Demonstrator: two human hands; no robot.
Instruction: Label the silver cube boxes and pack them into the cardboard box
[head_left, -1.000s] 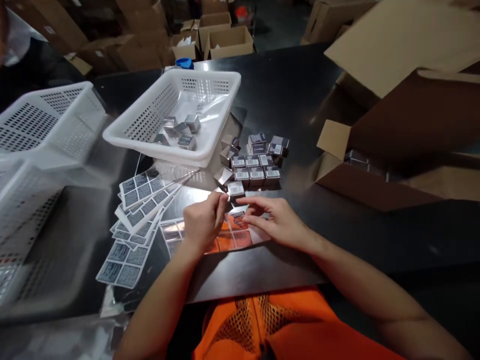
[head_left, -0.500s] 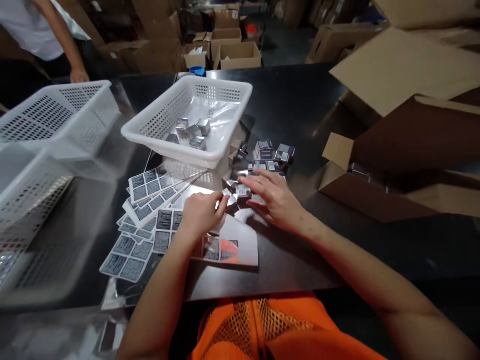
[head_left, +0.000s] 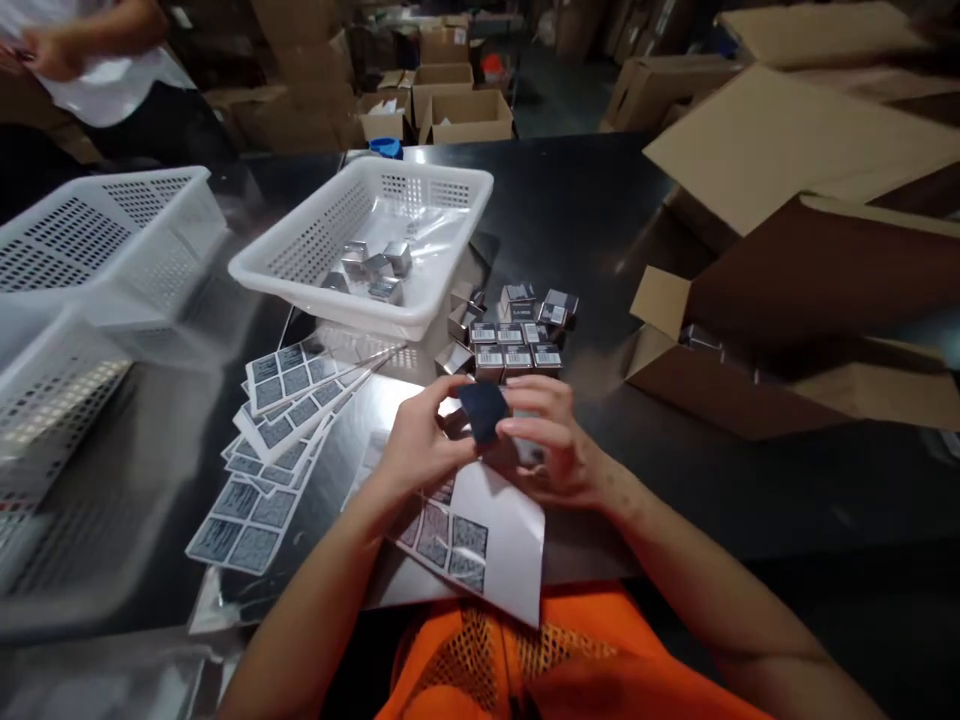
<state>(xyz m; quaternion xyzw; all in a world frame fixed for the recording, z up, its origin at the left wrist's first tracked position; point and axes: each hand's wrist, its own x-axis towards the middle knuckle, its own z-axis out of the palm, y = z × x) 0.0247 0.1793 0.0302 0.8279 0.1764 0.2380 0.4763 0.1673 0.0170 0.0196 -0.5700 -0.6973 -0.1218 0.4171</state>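
My left hand (head_left: 420, 450) and my right hand (head_left: 551, 440) meet near the table's front edge. Both pinch a small dark box (head_left: 484, 410) between their fingertips. Under the hands lies a label sheet (head_left: 487, 535) with grey printed stickers; its near corner hangs past the table edge over my orange vest. Just beyond the hands stand rows of small silver boxes (head_left: 514, 345) with barcode labels on top. A fan of more label sheets (head_left: 285, 410) is spread to the left of my left hand.
A white perforated basket (head_left: 352, 295) holds several silver boxes (head_left: 375, 265). Two more white baskets (head_left: 112, 230) stand at the left. An open cardboard carton (head_left: 750, 385) lies at the right. A person in a white shirt (head_left: 112, 60) stands at the far left.
My right hand drew back from the rows of silver boxes with a small dark box. Both hands now grip it above the label sheet, which has shifted toward me.
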